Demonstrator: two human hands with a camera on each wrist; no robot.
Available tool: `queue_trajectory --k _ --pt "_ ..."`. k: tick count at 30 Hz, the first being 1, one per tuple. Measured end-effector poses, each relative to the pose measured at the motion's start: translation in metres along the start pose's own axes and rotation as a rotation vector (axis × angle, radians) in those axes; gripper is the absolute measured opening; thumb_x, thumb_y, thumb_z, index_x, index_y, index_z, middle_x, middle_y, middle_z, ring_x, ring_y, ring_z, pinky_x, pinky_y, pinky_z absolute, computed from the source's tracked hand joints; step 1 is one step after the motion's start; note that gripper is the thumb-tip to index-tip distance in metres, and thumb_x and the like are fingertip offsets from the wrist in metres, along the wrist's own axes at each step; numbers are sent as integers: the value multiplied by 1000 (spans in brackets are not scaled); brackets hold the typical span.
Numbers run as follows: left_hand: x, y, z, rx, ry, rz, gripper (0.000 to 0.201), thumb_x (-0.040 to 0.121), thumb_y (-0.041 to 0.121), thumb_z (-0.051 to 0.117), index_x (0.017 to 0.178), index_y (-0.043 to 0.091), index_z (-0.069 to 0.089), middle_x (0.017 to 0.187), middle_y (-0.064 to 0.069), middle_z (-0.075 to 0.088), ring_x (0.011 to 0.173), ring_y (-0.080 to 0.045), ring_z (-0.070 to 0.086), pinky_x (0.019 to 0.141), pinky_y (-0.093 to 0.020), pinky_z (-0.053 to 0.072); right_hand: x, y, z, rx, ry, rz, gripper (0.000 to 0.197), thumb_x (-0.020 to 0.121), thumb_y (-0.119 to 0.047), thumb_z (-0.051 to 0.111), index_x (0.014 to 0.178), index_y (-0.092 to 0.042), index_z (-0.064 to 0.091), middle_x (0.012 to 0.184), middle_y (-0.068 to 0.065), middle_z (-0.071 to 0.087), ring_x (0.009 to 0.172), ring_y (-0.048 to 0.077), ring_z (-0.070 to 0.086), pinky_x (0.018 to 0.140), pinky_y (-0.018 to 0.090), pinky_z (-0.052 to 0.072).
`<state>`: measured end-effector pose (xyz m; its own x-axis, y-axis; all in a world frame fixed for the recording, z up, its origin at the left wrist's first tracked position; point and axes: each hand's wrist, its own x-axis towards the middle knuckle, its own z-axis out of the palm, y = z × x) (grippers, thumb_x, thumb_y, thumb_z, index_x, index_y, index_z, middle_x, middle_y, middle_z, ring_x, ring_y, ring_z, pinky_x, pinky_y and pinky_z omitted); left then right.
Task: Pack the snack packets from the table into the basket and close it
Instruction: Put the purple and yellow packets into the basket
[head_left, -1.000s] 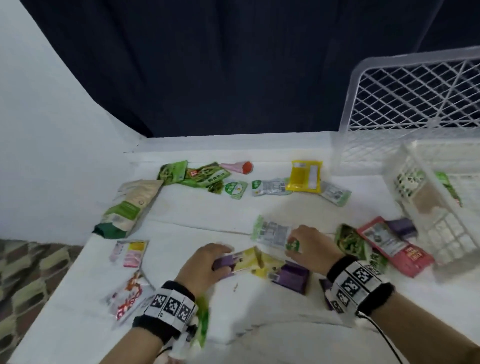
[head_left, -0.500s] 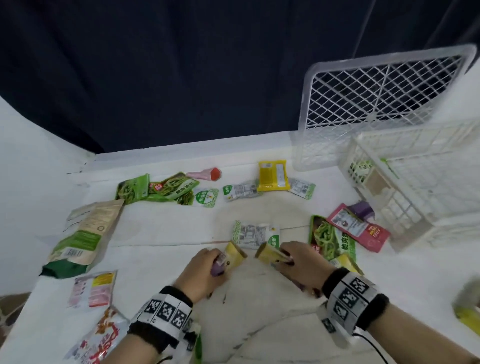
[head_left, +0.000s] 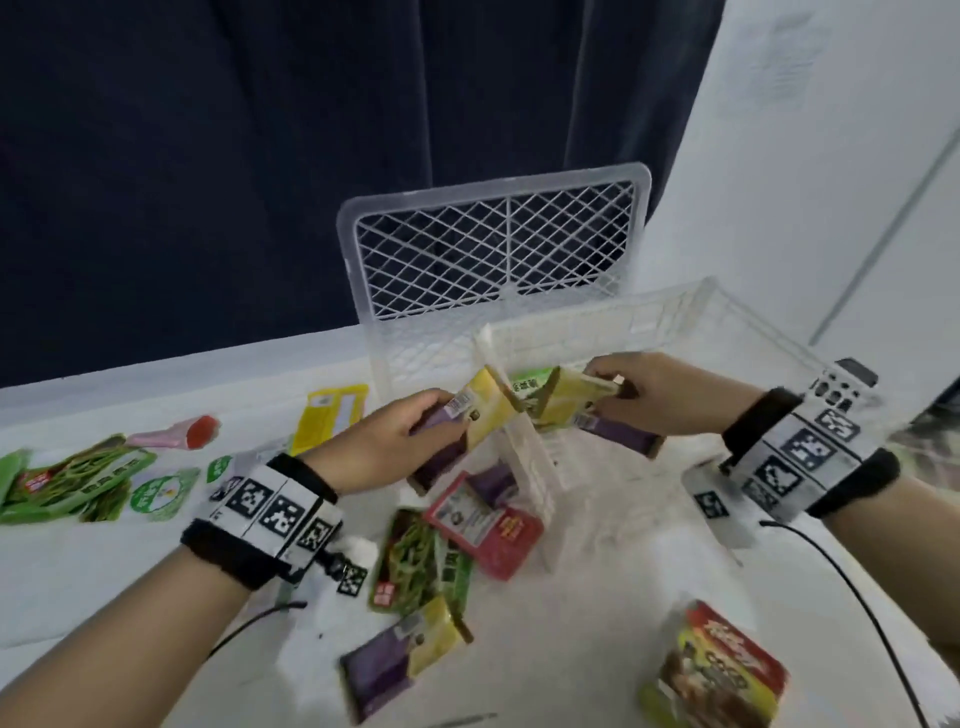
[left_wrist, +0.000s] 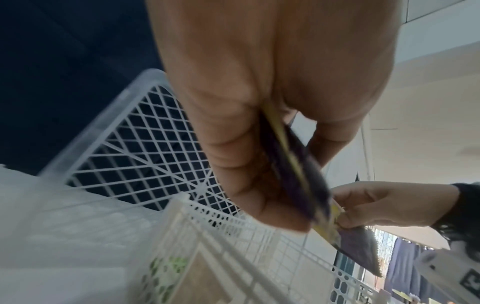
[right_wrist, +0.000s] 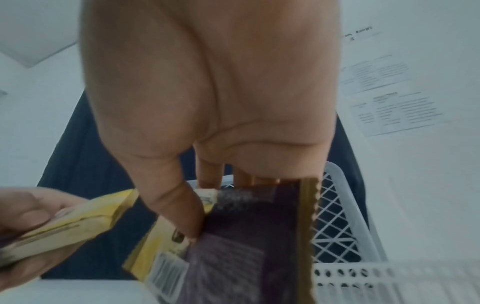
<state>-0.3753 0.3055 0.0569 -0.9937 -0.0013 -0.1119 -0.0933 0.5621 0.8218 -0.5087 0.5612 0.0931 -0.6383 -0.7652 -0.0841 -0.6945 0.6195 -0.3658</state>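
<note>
My left hand (head_left: 431, 421) grips a yellow and purple snack packet (head_left: 478, 415) just outside the left wall of the white mesh basket (head_left: 691, 317). Over the basket's near left corner, my right hand (head_left: 608, 384) pinches a second yellow and purple packet (head_left: 571, 410). The two packets nearly meet at their yellow ends. The basket's mesh lid (head_left: 493, 249) stands upright behind it. A green packet (head_left: 530, 376) lies inside. The left wrist view shows fingers and thumb clamping the packet (left_wrist: 291, 164) edge-on. In the right wrist view the thumb (right_wrist: 182, 205) presses on the purple packet (right_wrist: 246, 236).
Loose packets lie on the white table: a red one (head_left: 483, 525) and a green one (head_left: 415, 561) against the basket's front, a yellow and purple one (head_left: 400, 660) nearer me, a red noodle pack (head_left: 722, 670) at right, a yellow one (head_left: 332, 415) and green ones (head_left: 78, 478) at left.
Both hands have lifted their yellow and purple packets off the table and carried them right and up to the basket. The head view has swung right.
</note>
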Motion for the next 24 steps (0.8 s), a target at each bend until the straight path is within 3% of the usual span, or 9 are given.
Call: queue_trajectory --k 2,6,8,11,13,17,20,24 --pt "34 25 16 23 -35 -9 21 81 55 54 96 40 57 82 5 63 72 -14 59 70 -35 49 4 37 -26 -60 -59 -7 14 93 -18 54 103 -12 60 93 1 59 79 18 51 65 22 36" --pt "92 65 43 231 -130 -7 23 90 42 55 111 32 53 96 12 69 65 0 54 63 -20 44 19 98 -55 -149 -222 5 15 94 -16 48 96 -22 61 80 -11 58 70 6 51 63 17 39" --pt "114 81 53 364 -185 -18 30 90 43 54 117 29 50 102 10 69 67 -2 55 63 -20 44 28 121 -61 -165 -314 17 18 92 -17 47 91 -28 61 82 -10 64 72 10 57 67 21 47" --pt "142 101 68 609 -265 18 36 92 38 55 122 20 48 98 4 62 68 -5 50 64 -23 41 40 144 -62 -219 -384 31 26 89 -14 48 104 -28 64 95 -2 68 79 16 60 73 30 51" --pt "160 108 78 739 -371 23 37 91 37 57 121 16 49 93 4 56 73 -12 51 67 -25 40 50 156 -60 -248 -384 41 31 89 -11 48 113 -27 60 97 -3 64 81 16 57 74 30 49" --pt "193 109 101 851 -673 -53 39 86 41 65 115 16 59 104 3 62 90 -18 55 72 -25 43 68 178 -52 -216 -402 23 26 90 -19 53 115 -24 58 87 -10 56 69 2 47 58 18 36" --pt "209 103 121 941 -825 -95 47 85 39 67 124 13 58 115 -3 63 87 -14 50 64 -22 37 78 189 -42 -213 -419 1 24 91 -21 55 114 -24 58 86 -13 53 71 1 46 57 16 34" --pt "224 86 146 893 -988 -190 40 83 28 71 115 6 64 100 -14 69 78 -18 55 53 -18 39 86 195 -30 -201 -465 -30 25 90 -16 53 115 -21 57 90 -10 52 72 6 46 55 17 31"
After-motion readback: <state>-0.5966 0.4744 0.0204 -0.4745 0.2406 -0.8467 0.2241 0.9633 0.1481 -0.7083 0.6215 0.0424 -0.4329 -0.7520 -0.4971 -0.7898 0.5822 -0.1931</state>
